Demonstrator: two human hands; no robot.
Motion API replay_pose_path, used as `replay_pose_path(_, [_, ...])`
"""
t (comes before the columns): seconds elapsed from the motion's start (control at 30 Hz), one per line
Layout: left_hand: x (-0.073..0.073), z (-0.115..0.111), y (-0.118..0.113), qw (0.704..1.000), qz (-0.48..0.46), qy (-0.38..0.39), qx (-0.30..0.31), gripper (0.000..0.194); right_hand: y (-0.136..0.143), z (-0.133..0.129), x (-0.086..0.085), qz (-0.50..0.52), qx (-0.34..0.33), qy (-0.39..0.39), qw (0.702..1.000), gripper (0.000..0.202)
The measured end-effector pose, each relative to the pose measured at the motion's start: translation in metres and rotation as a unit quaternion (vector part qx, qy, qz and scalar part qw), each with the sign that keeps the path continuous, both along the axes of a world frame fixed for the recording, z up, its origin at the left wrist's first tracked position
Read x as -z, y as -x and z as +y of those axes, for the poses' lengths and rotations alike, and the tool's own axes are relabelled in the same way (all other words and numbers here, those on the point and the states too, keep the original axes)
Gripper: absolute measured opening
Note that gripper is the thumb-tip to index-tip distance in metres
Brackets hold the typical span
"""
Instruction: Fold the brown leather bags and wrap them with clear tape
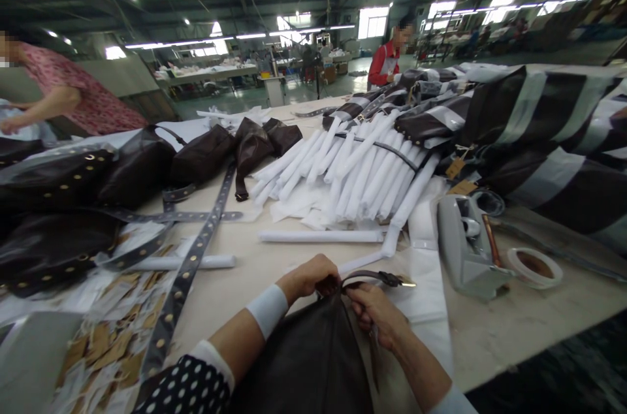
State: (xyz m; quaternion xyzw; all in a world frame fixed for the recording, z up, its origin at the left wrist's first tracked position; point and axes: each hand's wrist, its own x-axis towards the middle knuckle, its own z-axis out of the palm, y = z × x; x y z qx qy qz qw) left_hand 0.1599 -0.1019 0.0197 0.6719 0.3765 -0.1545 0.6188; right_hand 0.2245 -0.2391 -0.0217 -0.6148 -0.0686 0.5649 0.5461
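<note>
A dark brown leather bag [313, 355] is right in front of me, its peaked top edge toward the table. My left hand [316, 275] is closed on that top edge, fingers curled in and partly hidden. Beside it my right hand [377, 313] pinches the same corner of the bag. From between the hands a thin dark strap [372, 275] arches to the right, ending near a gold-coloured metal piece [408, 284]. Just beyond the hands lies a white paper roll [318, 236].
Ahead is a heap of white rolls [362, 172]. Brown bags [53, 172] lie left, wrapped bags [543, 107] right. A studded strap [196, 257], tags [108, 342], a tape dispenser [470, 244] and a tape roll [535, 268] are nearby. Two people [78, 87] [385, 61] stand across the table.
</note>
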Motion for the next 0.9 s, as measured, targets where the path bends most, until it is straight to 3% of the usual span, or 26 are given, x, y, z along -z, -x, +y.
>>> replay_pose_path(0.2, [0.011, 0.0, -0.002, 1.0, 0.002, -0.012, -0.01, 0.016, 0.004, 0.003, -0.005, -0.009, 0.007, -0.003, 1.0, 0.015])
replay_pose_path(0.6, [0.011, -0.003, 0.005, 0.993, -0.007, -0.112, -0.023, 0.017, 0.002, -0.007, -0.002, 0.013, -0.004, -0.042, 0.999, 0.027])
replay_pose_path(0.77, [-0.001, 0.003, 0.01, 0.997, -0.022, -0.062, -0.034, 0.012, 0.005, -0.007, -0.004, -0.054, -0.01, -0.048, 0.997, 0.02])
replay_pose_path(0.9, [-0.007, 0.011, 0.016, 0.999, -0.019, -0.014, -0.048, 0.011, 0.004, -0.006, -0.01, -0.151, -0.052, -0.041, 0.986, 0.01])
